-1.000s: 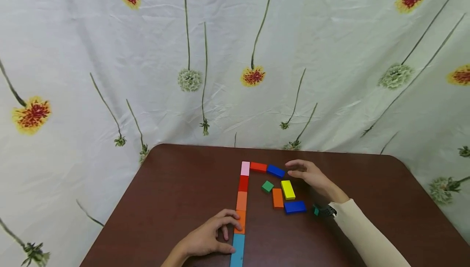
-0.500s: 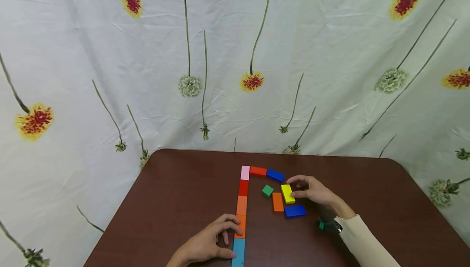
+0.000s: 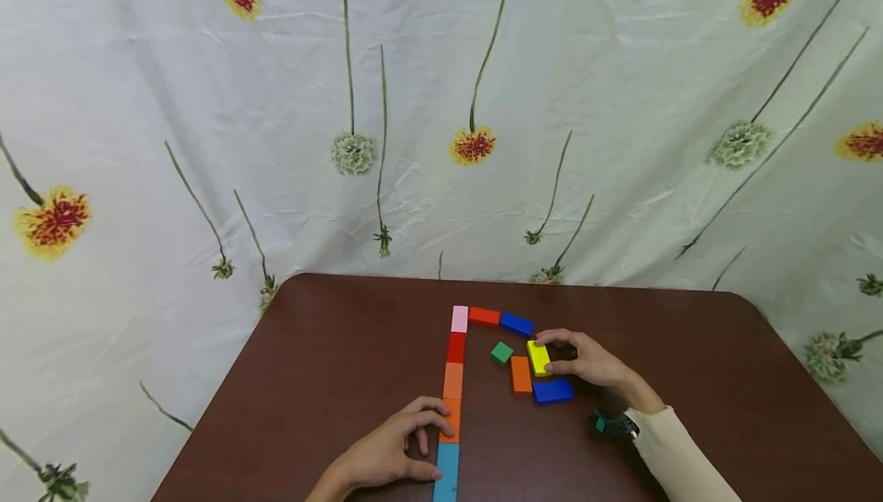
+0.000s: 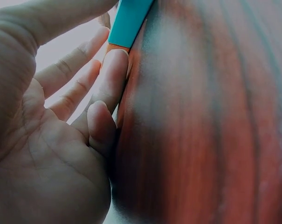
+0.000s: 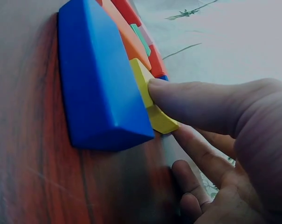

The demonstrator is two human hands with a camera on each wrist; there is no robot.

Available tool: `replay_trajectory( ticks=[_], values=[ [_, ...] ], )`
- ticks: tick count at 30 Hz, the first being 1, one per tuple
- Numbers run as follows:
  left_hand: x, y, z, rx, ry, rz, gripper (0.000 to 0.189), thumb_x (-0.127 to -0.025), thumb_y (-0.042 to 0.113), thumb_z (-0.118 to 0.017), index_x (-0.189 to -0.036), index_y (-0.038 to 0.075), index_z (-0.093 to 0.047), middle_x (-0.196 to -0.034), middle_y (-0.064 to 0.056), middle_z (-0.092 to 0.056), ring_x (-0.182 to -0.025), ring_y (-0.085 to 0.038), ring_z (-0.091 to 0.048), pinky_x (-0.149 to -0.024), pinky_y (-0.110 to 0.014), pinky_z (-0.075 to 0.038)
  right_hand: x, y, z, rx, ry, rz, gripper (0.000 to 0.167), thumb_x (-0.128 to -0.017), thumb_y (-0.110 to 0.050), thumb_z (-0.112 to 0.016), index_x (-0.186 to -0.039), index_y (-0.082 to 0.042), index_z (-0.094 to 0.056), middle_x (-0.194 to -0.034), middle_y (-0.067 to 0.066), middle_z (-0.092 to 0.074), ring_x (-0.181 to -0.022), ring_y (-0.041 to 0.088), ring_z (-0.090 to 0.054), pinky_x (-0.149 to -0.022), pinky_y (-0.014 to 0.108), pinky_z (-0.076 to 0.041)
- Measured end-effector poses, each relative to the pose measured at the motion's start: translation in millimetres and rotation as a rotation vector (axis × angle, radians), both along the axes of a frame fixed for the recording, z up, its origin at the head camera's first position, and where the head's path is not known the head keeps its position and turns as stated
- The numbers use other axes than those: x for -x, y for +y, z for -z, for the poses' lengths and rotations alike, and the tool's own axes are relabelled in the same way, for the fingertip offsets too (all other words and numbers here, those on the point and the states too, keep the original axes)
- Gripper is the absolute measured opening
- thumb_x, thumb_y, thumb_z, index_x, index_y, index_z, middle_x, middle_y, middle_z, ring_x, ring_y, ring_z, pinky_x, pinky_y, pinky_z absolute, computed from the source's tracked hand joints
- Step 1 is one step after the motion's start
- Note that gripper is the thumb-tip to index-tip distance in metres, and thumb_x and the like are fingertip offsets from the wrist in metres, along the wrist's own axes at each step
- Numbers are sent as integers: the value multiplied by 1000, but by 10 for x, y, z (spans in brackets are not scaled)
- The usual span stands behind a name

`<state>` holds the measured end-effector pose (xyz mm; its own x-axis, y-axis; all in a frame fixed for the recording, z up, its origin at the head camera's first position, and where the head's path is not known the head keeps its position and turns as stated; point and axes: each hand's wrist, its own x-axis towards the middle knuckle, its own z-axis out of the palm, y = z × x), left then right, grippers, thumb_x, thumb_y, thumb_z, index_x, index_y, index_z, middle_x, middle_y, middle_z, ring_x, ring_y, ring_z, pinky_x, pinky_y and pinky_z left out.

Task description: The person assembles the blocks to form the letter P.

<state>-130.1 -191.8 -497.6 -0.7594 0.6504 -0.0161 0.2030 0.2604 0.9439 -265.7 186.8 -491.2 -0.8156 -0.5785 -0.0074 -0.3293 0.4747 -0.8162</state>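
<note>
My right hand pinches a yellow block, thumb at its near end and fingers at its far end. In the right wrist view the thumb presses the yellow block just behind a large blue block. My left hand rests along a straight column of blocks. Its fingertips lie on an orange block, and the thumb touches the edge of a light blue block. The left wrist view shows that light blue block above the index fingertip.
The column continues away through a salmon block, a red block and a pink block. Another red block and a blue block extend rightward. A green block and an orange block lie left of the yellow one.
My right hand has come down from beyond the yellow block and taken hold of it. The left hand stays in place on the column.
</note>
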Motion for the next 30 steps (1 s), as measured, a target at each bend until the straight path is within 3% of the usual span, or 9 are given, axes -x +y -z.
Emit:
replay_trajectory(
  ticks=[9, 21, 30],
  values=[
    [-10, 16, -13, -16, -26, -3, 34, -89, 18, -77, -120, 15, -65, -145, -12, -41, -82, -15, -52, -69, -20, -44, 4, 11, 21, -6, -3, 15, 36, -93, -16, -71, -128, -7, -64, -138, 20, -57, -118, 36, -51, -97, 49, -43],
    [-7, -14, -25, 5, -13, -10, 35, -89, 20, -78, -120, 15, -65, -144, -12, -41, -82, -9, -51, -69, -18, -44, 9, 19, 38, -3, -29, 70, 39, -94, -18, -71, -130, -7, -62, -136, 20, -56, -113, 32, -50, -89, 34, -46],
    [-22, 12, -42, -16, -29, -12, 34, -88, 16, -78, -120, 14, -65, -145, -13, -41, -83, -19, -53, -68, -20, -44, -5, 37, 56, 22, -48, 111, 39, -94, -17, -71, -131, -7, -62, -137, 19, -55, -113, 31, -50, -87, 33, -46]
  ],
)
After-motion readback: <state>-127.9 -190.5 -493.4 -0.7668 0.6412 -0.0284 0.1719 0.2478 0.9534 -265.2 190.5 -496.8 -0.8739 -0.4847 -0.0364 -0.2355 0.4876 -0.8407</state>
